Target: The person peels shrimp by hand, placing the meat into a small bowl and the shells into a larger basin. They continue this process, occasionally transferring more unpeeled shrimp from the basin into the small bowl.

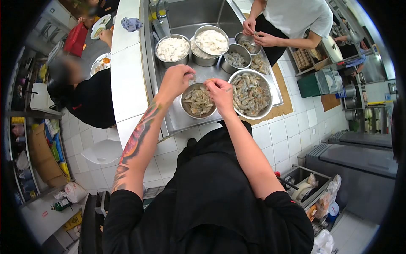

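Note:
My left hand (178,78) is closed in a pinch above the left rim of a steel bowl (182,106), with a small greyish shrimp (193,78) at its fingertips. Over the bowl's right rim, my right hand (220,94) pinches a small orange-tinted piece of shrimp (209,79), mostly hidden by the fingers. The hands are a little apart. Unpeeled shrimp (198,103) lie in the bowl below them. To the right stands a larger bowl (268,111) heaped with whole shrimp (251,94).
Behind are a pot (172,60) and a tilted bowl (211,40), both with pale contents, and a pot of grey shrimp (235,60). A sink (195,17) lies beyond. A co-worker's hands (259,37) work at upper right. Someone in black (91,99) sits at left.

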Available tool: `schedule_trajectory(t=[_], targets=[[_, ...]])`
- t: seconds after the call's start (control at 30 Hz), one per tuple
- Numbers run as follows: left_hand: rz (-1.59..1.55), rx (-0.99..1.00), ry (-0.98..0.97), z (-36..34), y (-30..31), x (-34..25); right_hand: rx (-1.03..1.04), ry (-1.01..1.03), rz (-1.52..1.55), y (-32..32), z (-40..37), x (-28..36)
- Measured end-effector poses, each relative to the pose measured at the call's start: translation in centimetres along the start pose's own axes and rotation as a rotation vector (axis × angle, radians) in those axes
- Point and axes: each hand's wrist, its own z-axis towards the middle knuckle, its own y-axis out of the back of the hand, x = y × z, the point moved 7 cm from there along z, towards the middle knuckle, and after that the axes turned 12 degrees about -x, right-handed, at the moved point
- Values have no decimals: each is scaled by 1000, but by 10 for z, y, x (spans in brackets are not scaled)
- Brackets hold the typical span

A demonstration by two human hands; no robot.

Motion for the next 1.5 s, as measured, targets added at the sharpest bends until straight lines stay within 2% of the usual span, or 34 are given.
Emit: schedule_trajectory(t=[0.07, 0.13, 0.17, 0.23, 0.3, 0.37, 0.5, 0.57, 0.67, 0.8, 0.87, 0.9, 0.97, 1.07, 1.3, 1.4, 1.47, 1.5], targets=[[-44, -6, 22, 2, 3, 9, -5, 61, -77, 3, 12, -7], [-166, 132, 193, -4, -10, 19, 98, 609, -798, -8, 11, -6], [-169, 140, 184, -6, -12, 17, 86, 607, -799, -1, 12, -15], [-77, 319, 275, -13, -22, 21, 88, 788, -971, -1, 5, -7], [-93, 329, 284, -15, -24, 23, 112, 706, -983, -5, 4, -3], [-120, 363, 283, -19, -29, 22, 169, 474, -582, -9, 1, 5], [-159, 285, 388, -13, -29, 17, 172, 425, -498, -21, -2, 7], [-244, 199, 394, -12, -26, 19, 70, 455, -342, -21, 0, 6], [-202, 151, 342, -9, -27, 20, 72, 453, -482, -27, -4, 24], [-261, 147, 363, -5, -19, 10, 33, 486, -534, -27, 4, 29], [-322, 169, 392, -6, -16, 6, 126, 280, -268, -26, 14, 11], [-323, 168, 393, -5, -17, 10, 127, 280, -269, -25, 13, 12], [-510, 223, 440, -5, -22, 21, 294, -40, 190, -30, 8, 3], [-572, 278, 513, -5, -20, 11, 316, -54, 221, -27, -1, 11], [-656, 242, 504, -4, -24, 13, 249, -77, 302, -25, 4, 2], [-481, 198, 458, -4, -21, 17, 181, 41, 193, -20, 10, 5], [-464, 179, 460, -5, -19, 12, 138, 382, -217, -21, 5, 24], [-465, 181, 458, -5, -19, 9, 135, 383, -216, -22, 4, 28]])
